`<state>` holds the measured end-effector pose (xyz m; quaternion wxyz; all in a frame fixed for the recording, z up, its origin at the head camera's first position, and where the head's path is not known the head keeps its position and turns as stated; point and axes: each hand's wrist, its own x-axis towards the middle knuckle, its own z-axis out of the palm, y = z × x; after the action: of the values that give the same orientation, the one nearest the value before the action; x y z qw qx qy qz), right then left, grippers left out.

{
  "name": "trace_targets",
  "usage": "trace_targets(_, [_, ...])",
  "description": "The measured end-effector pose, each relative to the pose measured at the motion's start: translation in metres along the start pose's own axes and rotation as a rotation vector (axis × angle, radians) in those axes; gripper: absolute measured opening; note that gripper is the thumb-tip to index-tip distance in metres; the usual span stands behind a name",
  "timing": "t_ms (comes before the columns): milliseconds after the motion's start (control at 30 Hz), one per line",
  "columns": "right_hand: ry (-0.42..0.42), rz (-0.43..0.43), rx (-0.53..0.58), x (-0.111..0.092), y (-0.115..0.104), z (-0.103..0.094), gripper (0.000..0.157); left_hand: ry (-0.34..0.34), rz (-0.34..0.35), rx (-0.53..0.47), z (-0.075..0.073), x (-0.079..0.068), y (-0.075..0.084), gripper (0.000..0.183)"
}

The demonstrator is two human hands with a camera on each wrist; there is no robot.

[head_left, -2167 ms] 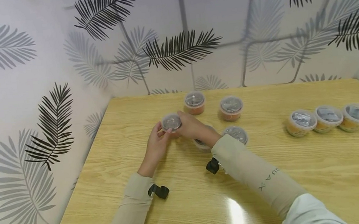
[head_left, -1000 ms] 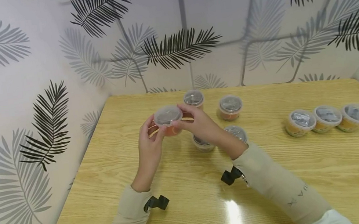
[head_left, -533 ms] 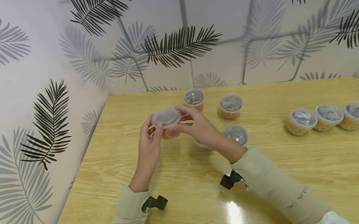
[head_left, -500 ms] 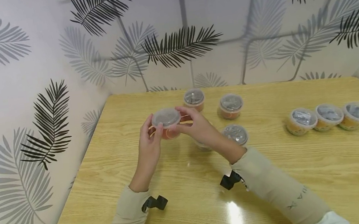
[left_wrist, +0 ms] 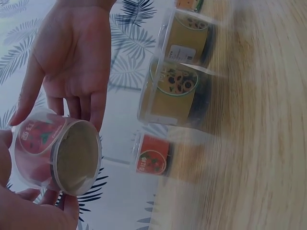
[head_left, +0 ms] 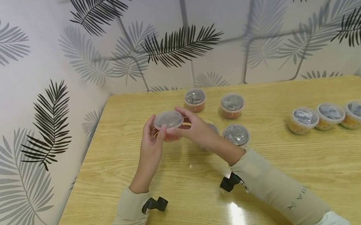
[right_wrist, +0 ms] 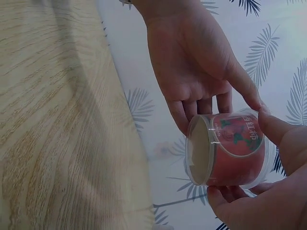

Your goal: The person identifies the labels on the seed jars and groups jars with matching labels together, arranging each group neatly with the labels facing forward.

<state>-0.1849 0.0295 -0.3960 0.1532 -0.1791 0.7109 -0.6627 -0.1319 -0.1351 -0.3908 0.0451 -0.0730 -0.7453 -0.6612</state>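
Printed 西红柿 on the round label (right_wrist: pixel 238 136) of the held tub (right_wrist: pixel 235 171); lettered seemingly UAX, blurred, along the right sleeve (head_left: pixel 281 190); too small to read on the gold tubs (left_wrist: pixel 165 103).

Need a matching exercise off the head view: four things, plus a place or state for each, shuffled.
Things
1. leftmost red-sided round plastic tub
2. three orange-yellow round plastic tubs
3. white leaf-printed wall
4. flat yellowish wood-grain table

Place or state
A. behind the table
B. side by side in a row, toward the table's right
C. bearing the row of tubs
D. held by the left grip and right grip

Pairs: 1-D; 2-B; 3-A; 4-C
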Motion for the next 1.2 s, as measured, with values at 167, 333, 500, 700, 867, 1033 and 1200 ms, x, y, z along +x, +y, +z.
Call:
trace_targets(167, [-0.018,-0.018,0.041,-0.002,0.001,0.001,0.077,-0.006,0.024,0.003,-0.007,-0.001,-0.002,0.056])
trace_targets(333, [-0.009,-0.032,0.024,-0.002,0.002,0.001,0.072,0.017,0.023,0.032,-0.013,-0.001,-0.006,0.051])
trace_targets(500, [-0.028,-0.072,-0.016,-0.001,0.007,0.009,0.063,0.007,0.025,0.066,-0.013,-0.002,-0.011,0.047])
trace_targets(700, [-0.227,-0.122,-0.250,0.002,0.025,0.025,0.059,-0.084,-0.038,0.135,-0.004,-0.004,-0.020,0.044])
trace_targets(867, [-0.288,-0.169,-0.560,0.000,0.032,0.026,0.069,-0.124,-0.057,0.129,-0.007,-0.005,-0.035,0.045])
trace_targets(1033, [-0.318,-0.166,-0.577,-0.003,0.030,0.023,0.074,-0.180,-0.057,0.124,-0.003,-0.005,-0.031,0.046])
trace_targets(1200, [-0.263,-0.136,-0.538,-0.003,0.033,0.021,0.069,-0.167,-0.058,0.147,0.000,-0.009,-0.027,0.047])
